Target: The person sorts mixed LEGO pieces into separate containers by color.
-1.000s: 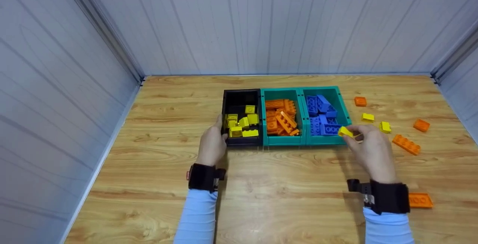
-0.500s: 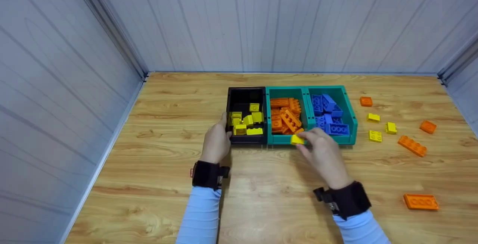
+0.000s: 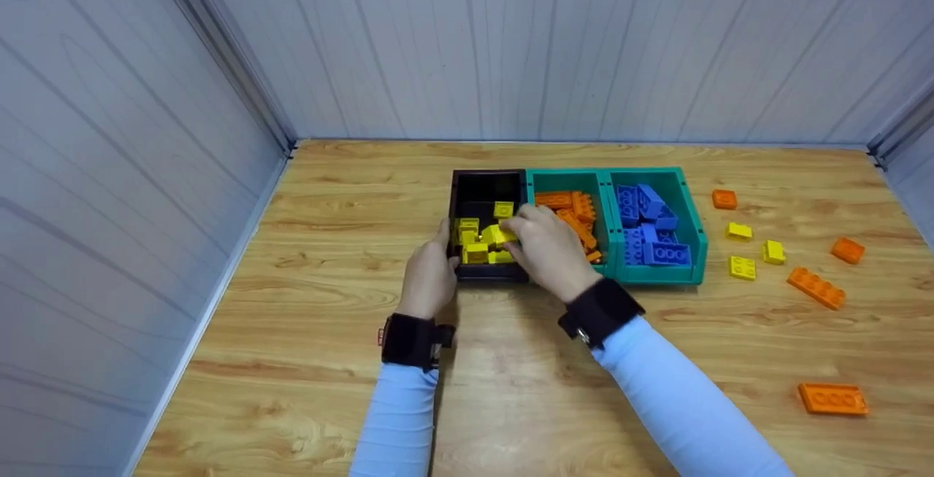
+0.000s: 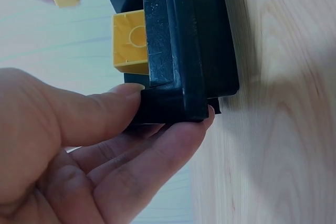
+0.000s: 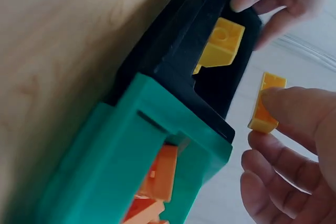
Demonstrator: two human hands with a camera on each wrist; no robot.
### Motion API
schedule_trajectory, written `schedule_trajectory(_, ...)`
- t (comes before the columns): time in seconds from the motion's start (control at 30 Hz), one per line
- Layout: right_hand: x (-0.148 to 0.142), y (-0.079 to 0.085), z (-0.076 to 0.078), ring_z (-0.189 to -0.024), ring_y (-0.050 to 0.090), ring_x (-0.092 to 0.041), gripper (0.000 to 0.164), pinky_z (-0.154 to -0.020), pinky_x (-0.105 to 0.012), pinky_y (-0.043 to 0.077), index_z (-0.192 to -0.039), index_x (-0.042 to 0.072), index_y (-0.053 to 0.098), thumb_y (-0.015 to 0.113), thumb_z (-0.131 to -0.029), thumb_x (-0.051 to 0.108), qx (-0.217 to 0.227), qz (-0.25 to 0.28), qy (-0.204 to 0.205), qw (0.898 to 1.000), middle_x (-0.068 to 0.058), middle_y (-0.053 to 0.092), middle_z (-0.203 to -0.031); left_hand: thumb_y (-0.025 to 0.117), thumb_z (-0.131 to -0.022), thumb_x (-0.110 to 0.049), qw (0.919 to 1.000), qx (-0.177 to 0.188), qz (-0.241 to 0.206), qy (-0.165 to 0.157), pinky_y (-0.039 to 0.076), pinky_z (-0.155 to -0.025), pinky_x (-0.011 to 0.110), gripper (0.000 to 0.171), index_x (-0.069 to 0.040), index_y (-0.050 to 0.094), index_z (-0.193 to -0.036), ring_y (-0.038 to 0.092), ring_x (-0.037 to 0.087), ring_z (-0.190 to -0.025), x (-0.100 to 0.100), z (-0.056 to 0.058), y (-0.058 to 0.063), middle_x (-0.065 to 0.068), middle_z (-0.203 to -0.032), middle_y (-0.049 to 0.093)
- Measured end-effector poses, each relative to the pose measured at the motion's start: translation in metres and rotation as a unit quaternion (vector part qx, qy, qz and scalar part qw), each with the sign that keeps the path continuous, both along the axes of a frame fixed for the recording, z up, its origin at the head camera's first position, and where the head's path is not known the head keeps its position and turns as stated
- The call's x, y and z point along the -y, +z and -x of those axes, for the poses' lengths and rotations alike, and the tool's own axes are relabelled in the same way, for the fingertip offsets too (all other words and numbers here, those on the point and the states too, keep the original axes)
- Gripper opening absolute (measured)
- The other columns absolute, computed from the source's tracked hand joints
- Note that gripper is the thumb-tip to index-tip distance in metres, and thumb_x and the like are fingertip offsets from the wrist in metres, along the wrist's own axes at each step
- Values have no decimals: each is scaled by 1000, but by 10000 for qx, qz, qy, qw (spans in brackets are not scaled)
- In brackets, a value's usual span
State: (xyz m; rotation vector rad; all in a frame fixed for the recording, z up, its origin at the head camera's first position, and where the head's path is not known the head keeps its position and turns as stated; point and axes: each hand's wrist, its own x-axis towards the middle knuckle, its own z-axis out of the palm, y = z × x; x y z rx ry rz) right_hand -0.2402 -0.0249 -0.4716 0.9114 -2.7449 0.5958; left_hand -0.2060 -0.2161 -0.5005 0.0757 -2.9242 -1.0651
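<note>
My left hand [image 3: 429, 276] grips the front left corner of the black bin [image 3: 487, 273]; the left wrist view shows thumb and fingers pinching its wall [image 4: 173, 100]. Between thumb and fingers, my right hand [image 3: 551, 252] pinches a yellow brick [image 5: 269, 103] above the black bin. Several yellow bricks [image 3: 476, 253] lie inside that bin, some partly hidden by the right hand. Joined to its right is a green bin [image 3: 540, 179] of orange bricks [image 3: 576, 227], then another green bin [image 3: 660, 275] of blue bricks [image 3: 649, 203].
Right of the bins, several loose pieces lie on the wooden table [image 3: 328, 258]: yellow bricks [image 3: 743, 267] and orange bricks [image 3: 816, 287]. One orange brick [image 3: 833, 398] lies nearer the front. Pale panel walls [image 3: 540, 47] stand behind and at the sides.
My right hand has carried the yellow brick leftward from beside the blue bricks, past the orange ones, to over the black bin. My left hand keeps its grip; the head view has shifted slightly.
</note>
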Motion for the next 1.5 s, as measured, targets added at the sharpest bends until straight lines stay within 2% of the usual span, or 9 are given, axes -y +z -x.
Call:
schedule_trajectory(0.17,2,7,11,-90,58,-30,27,-78,-39,51,-111,5,76,78,-87,18,-21,-669,56,9977,-11,65,-99,61,-95,2,10000,-36,-37,13,47,-100,40,67,-1,29,-154,60,36,-115,-4,-1,5,23,-137,55)
schedule_trajectory(0.33,-20,26,8,-94,57,-31,29,-82,-40,49,-113,3,74,76,-89,18,41,-609,89,9981,-13,66,-104,62,-95,2,10000,-69,-53,12,47,-100,39,67,-1,29,-154,61,35,-114,-7,-2,11,23,-138,54)
schedule_trajectory(0.6,-119,62,-7,-93,59,-32,27,-83,-47,50,-112,-1,71,72,-92,16,13,-341,-284,9990,-15,65,-101,58,-97,2,9995,-222,-207,-81,50,-71,37,65,-1,27,-155,58,30,-64,-3,-2,11,29,-113,65)
schedule_trajectory(0.73,-186,53,-26,-98,60,-40,28,-81,-55,50,-116,-2,70,69,-93,14,665,-382,-829,9936,-23,65,-108,58,-98,2,9992,-202,-353,5,49,-72,35,66,-3,25,-155,49,26,-57,2,-4,6,28,-135,55)
schedule_trajectory(0.87,-254,29,-51,-103,58,-49,35,-82,-62,47,-121,-5,65,69,-92,14,1537,-497,-1393,9770,-31,62,-117,58,-98,1,9993,-174,-340,6,51,-74,35,66,-4,26,-156,51,25,-60,5,-5,4,25,-141,50)
schedule_trajectory(1.03,-313,-4,-87,-100,60,-48,53,-76,-59,49,-132,-8,56,70,-93,26,2792,-478,-1947,9391,-36,56,-124,57,-97,2,9994,-111,-308,79,47,-62,35,60,-2,33,-153,48,22,-56,8,-7,11,24,-140,51)
schedule_trajectory(1.2,-336,-24,-105,-110,53,-54,73,-84,-65,44,-135,-11,51,72,-90,43,3480,-662,-2241,9079,-36,57,-123,56,-99,-2,9990,-115,-323,278,46,-62,33,46,2,48,-144,52,20,-60,11,-5,24,21,-127,63)
schedule_trajectory(1.33,-341,-25,-115,-112,51,-55,83,-86,-65,43,-135,-12,50,67,-88,55,3568,-728,-2315,9021,-35,57,-123,57,-100,-4,9996,-132,-167,200,47,-64,34,42,5,51,-141,59,22,-70,8,2,36,17,-111,69)
schedule_trajectory(1.5,-340,-25,-132,-112,50,-56,85,-86,-64,43,-132,-10,54,73,-83,56,3432,-681,-2245,9095,-34,58,-123,59,-99,-6,10000,-24,-6,-28,51,-71,36,42,6,52,-139,64,26,-81,0,12,49,20,-118,67)
